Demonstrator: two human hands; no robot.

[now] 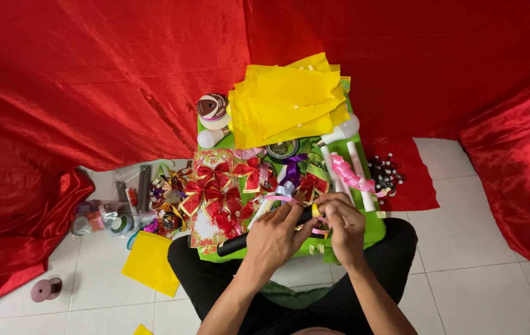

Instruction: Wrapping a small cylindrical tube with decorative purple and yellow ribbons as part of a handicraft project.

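Observation:
My left hand (275,236) and my right hand (341,224) meet over the near edge of a green board (373,231) resting on my lap. Both pinch a thin pink ribbon (277,199) that loops off to the left, with a small yellow piece (316,210) between my fingertips. A black rod-like tool (234,245) runs under my left hand and pokes out to the lower left. Red bows with gold edges (218,186) lie on the board just beyond my hands.
Yellow paper sheets (286,102) pile up at the board's far end beside a tape roll (212,108) and a white bulb (342,131). A curled pink ribbon (348,174) lies on white tubes. Craft clutter (116,214), a yellow sheet (150,263) and a pink spool (41,290) lie on the tiled floor. Red cloth (91,80) surrounds everything.

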